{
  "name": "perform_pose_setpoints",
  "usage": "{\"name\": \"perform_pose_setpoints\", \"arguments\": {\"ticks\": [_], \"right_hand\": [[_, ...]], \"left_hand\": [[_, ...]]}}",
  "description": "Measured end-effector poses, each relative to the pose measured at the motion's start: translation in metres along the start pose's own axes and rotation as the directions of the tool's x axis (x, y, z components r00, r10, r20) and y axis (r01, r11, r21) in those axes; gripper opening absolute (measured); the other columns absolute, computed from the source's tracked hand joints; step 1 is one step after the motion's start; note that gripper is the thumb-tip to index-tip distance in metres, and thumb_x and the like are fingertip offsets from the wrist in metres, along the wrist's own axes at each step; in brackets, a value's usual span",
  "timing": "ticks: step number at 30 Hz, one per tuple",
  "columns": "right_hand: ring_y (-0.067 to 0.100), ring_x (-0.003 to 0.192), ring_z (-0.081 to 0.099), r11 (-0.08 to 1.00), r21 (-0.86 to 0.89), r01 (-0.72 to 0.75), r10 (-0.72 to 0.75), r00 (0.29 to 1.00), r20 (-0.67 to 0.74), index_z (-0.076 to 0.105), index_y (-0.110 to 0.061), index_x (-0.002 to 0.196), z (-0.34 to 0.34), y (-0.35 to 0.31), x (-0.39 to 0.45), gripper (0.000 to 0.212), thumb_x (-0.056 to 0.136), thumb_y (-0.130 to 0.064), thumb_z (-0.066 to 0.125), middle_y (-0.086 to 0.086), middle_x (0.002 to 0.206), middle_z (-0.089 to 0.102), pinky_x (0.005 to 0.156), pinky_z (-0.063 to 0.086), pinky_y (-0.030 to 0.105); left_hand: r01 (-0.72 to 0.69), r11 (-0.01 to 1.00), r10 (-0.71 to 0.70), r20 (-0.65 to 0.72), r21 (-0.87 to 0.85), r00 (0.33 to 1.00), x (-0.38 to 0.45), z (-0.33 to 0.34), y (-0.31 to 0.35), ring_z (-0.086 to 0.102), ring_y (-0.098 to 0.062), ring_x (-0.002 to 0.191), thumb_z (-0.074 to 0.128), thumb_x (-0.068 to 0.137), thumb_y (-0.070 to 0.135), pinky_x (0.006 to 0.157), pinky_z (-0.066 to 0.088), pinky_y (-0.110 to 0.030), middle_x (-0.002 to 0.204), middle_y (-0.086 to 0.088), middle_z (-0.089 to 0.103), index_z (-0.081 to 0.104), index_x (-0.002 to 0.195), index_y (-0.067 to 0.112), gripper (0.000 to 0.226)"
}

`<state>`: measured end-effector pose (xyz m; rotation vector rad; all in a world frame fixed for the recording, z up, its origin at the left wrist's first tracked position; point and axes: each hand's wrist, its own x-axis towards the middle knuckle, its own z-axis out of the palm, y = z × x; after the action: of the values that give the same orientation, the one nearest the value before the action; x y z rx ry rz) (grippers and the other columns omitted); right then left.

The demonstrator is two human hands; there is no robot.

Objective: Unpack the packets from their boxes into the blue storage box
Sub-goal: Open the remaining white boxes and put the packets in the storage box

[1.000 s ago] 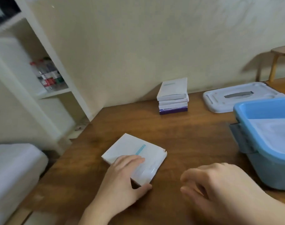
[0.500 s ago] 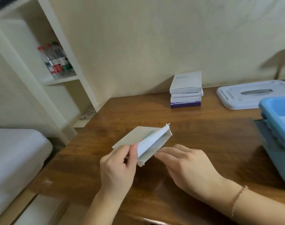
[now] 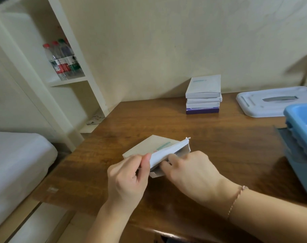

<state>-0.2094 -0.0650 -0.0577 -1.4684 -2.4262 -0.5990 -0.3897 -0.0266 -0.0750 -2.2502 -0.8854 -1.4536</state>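
White box, brown table, blue bin

The box (image 3: pixel 150 146) is white to pale grey with a teal stripe; the stack (image 3: pixel 203 95) is white over one purple box; the lid (image 3: pixel 264 104) is white with a grey handle; the bin (image 3: pixel 301 120) is light blue; the table (image 3: pixel 219 137) is dark brown woodgrain; the bottles (image 3: pixel 62 58) have red and green caps and labels.

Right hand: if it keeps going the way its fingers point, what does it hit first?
The right hand already has fingers in the open end of the white box that the left hand holds; next likely its contents, which are hidden.
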Motion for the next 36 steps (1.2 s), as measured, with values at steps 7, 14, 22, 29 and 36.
{"name": "perform_pose_setpoints", "arguments": {"ticks": [7, 14, 22, 29, 36], "right_hand": [[0.019, 0.027, 0.024, 0.993, -0.07, 0.091, -0.084, 0.993, 0.086, 0.07, -0.016, 0.055, -0.008, -0.011, 0.016, 0.025, 0.037, -0.014, 0.088, 0.002, 0.037, 0.048, 0.043, 0.01, 0.008], [0.019, 0.038, 0.042, 0.972, -0.17, 0.162, -0.185, 0.974, -0.13, 0.066, -0.016, 0.067, 0.005, 0.007, -0.014, 0.009, 0.062, -0.011, 0.07, -0.002, 0.054, 0.05, 0.038, 0.031, 0.021], [0.022, 0.04, 0.043, 0.969, -0.147, 0.2, -0.218, 0.969, -0.116, 0.061, -0.019, 0.067, 0.009, 0.033, -0.049, 0.021, 0.057, -0.014, 0.079, -0.001, 0.057, 0.054, 0.04, 0.027, 0.026], [0.019, 0.036, 0.043, 0.992, 0.093, 0.087, -0.077, 0.991, -0.106, 0.064, -0.021, 0.079, 0.011, 0.034, -0.076, 0.024, 0.064, -0.018, 0.082, -0.003, 0.056, 0.056, 0.031, 0.037, 0.028], [0.02, 0.065, 0.069, 0.954, 0.29, -0.077, 0.164, 0.943, -0.29, 0.07, -0.015, 0.082, -0.001, 0.043, -0.093, 0.004, 0.079, -0.014, 0.07, -0.001, 0.085, 0.075, 0.045, 0.053, 0.03]], "left_hand": [[-0.012, 1.0, 0.012, 0.01, -0.004, 1.0, -0.001, 0.002, -0.002, 0.063, -0.014, 0.076, 0.048, 0.103, 0.029, 0.063, 0.038, 0.003, 0.064, -0.008, 0.069, 0.067, 0.062, -0.001, 0.054], [0.009, 1.0, -0.011, 0.083, 0.027, 0.997, -0.006, 0.001, -0.011, 0.069, -0.016, 0.067, 0.046, 0.104, 0.032, 0.066, 0.033, 0.004, 0.068, -0.01, 0.069, 0.068, 0.066, 0.001, 0.054], [0.06, 0.998, -0.065, 0.291, 0.026, 0.954, -0.019, 0.02, -0.013, 0.072, -0.01, 0.072, 0.059, 0.092, 0.028, 0.059, 0.055, -0.014, 0.082, -0.005, 0.075, 0.075, 0.081, 0.006, 0.03], [0.193, 0.981, -0.165, 0.492, -0.007, 0.855, -0.012, 0.015, -0.008, 0.07, -0.003, 0.081, 0.053, 0.089, 0.046, 0.072, 0.044, -0.001, 0.092, 0.006, 0.075, 0.077, 0.09, 0.02, 0.035], [0.27, 0.962, -0.16, 0.724, -0.038, 0.671, 0.052, 0.033, 0.019, 0.045, 0.015, 0.113, 0.046, 0.084, 0.068, 0.095, 0.044, -0.019, 0.13, 0.028, 0.056, 0.058, 0.12, 0.047, 0.044]]}}
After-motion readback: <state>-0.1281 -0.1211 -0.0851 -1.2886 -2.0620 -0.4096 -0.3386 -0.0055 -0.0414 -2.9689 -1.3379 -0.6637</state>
